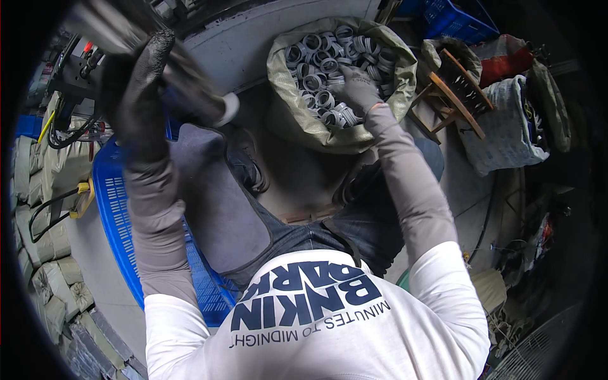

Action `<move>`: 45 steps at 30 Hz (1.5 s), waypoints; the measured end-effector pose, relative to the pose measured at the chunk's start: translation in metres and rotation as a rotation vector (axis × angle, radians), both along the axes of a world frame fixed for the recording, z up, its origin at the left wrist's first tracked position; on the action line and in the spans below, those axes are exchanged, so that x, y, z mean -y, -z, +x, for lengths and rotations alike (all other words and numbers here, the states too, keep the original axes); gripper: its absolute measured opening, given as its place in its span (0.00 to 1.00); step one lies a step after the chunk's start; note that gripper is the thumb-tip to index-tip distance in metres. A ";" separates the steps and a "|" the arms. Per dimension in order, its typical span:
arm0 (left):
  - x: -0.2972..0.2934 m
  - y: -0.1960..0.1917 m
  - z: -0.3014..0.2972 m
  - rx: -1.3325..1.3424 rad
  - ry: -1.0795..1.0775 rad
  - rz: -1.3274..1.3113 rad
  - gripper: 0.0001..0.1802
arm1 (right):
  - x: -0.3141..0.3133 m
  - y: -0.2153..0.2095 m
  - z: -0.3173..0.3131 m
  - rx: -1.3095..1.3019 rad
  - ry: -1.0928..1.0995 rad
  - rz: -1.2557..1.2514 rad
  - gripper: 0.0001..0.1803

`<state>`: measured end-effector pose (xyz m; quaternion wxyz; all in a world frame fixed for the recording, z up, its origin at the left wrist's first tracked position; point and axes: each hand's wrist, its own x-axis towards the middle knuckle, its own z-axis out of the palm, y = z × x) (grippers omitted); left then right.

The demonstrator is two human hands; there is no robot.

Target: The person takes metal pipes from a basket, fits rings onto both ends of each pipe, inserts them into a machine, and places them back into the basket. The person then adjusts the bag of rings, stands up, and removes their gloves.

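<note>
My right hand (359, 90), in a grey glove, reaches down into an open greenish woven sack (283, 104). Its fingers touch the many light-grey rings (325, 99) heaped inside; the fingertips are hidden among them. Over at the upper left, my left hand (144, 95) is raised in a darker, stained glove, with one digit pointing up. Right beside it is a motion-smeared grey and dark long shape (193, 95), with a pale rounded end. Whether the left hand grips that shape cannot be made out.
A blue plastic basket (114, 206) stands beside my left arm, next to a grey pad (218, 190) over my leg. Machine parts and cables (66, 101) lie at the far left. Right of the sack are a wooden stool (453, 95), a white sack (500, 130) and a blue crate (453, 22).
</note>
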<state>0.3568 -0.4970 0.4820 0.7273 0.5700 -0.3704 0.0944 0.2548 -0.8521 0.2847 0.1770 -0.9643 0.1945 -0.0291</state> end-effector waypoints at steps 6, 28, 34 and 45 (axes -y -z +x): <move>0.000 -0.036 -0.069 0.271 -0.314 0.917 0.36 | 0.050 0.092 -0.028 -0.563 -0.016 -0.292 0.23; -0.018 0.050 -0.097 0.299 -0.155 1.268 0.37 | -0.082 -0.101 -0.068 0.317 -0.287 1.280 0.37; -0.009 0.055 -0.102 0.347 -0.187 1.288 0.37 | -0.114 -0.078 -0.058 0.759 -0.355 0.456 0.18; -0.003 0.053 -0.099 0.349 -0.133 1.372 0.40 | -0.114 -0.064 -0.048 0.732 -0.277 0.476 0.13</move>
